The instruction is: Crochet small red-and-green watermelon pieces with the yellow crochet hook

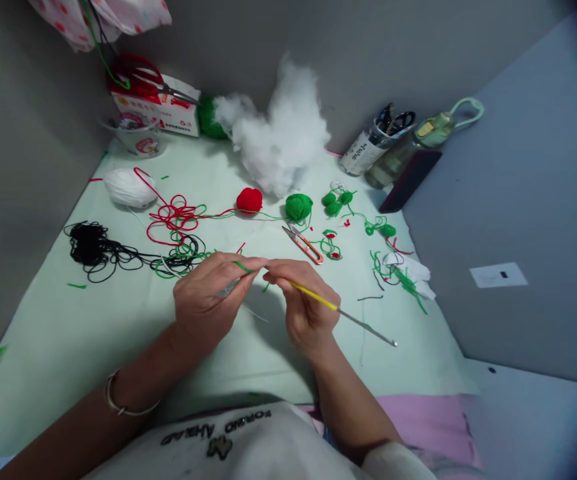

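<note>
My left hand [211, 297] is closed in a pinch, with a short bit of green yarn [242, 267] showing over its fingers. My right hand [306, 307] is closed around a crochet hook [316, 297] with a yellow grip. Its metal shaft points down to the right, away from the fingers. Both hands' fingertips meet above the middle of the table; whatever lies between them is too small to make out. Just beyond my right hand are orange thread snips [306, 247]. Tangled black cord [118, 252] and red yarn [176, 215] lie beyond my left hand.
At the back stand white stuffing [283, 133], a tub [141, 140], a pen cup [366, 150], a bottle [393, 160] and a dark phone-like slab [411, 181]. A red ball [249, 200], green ball [298, 207], white ball [129, 187] and green scraps [408, 283] lie around.
</note>
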`<state>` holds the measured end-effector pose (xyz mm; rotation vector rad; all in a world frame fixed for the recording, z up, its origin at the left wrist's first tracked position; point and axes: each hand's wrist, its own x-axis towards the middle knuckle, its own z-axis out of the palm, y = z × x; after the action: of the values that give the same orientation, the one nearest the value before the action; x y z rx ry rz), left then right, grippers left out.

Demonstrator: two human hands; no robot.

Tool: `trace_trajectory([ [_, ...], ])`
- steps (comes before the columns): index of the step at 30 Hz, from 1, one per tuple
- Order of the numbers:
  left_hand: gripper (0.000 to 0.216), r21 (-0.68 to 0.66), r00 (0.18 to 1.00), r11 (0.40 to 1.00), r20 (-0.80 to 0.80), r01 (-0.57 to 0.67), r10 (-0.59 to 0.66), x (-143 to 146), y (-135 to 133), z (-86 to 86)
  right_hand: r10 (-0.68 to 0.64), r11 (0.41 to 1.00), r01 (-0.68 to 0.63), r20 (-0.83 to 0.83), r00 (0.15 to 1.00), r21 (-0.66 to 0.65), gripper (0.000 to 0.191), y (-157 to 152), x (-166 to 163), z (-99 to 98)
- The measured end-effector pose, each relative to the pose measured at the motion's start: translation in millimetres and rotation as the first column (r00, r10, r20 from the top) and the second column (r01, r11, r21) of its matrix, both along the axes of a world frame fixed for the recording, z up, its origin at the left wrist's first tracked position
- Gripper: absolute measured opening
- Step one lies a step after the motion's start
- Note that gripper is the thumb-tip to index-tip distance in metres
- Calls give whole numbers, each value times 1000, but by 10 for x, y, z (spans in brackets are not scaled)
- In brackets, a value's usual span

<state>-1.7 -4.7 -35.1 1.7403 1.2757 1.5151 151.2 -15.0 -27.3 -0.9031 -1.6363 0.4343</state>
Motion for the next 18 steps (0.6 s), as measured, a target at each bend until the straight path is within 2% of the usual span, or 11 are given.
trace_trajectory([
  [1,22,-17,999,1000,35,-6,7,9,-2,8,-9,1000,8,26,1000,24,27,-9,-5,-7],
  [3,20,-163,978,987,208,18,17,41,-3,43,-49,997,43,92,995,63,29,-30,-5,-35],
  [5,28,-353,893,917,451,188,-10,77,2,96,-131,988,112,180,975,109,33,-52,12,-75],
  [6,35,-424,824,848,567,319,-27,90,8,125,-173,980,145,227,959,135,35,-60,25,-94],
  [8,46,-487,671,663,741,568,-31,97,30,176,-217,966,162,292,931,201,41,-67,50,-115],
  [10,48,-481,556,518,831,707,13,75,59,203,-188,969,131,284,940,208,43,-58,65,-101],
  [11,47,-474,523,482,851,737,38,54,76,206,-153,977,109,247,957,183,40,-48,66,-81],
  [12,45,-466,502,472,863,748,57,30,92,202,-123,985,97,183,976,142,36,-35,64,-56],
  [14,42,-456,486,500,870,736,78,-23,121,185,-92,996,91,12,996,16,25,-9,52,-3],
  [18,38,-452,515,576,855,681,63,-77,145,183,-89,966,-2,-342,935,-258,18,33,33,45],
])
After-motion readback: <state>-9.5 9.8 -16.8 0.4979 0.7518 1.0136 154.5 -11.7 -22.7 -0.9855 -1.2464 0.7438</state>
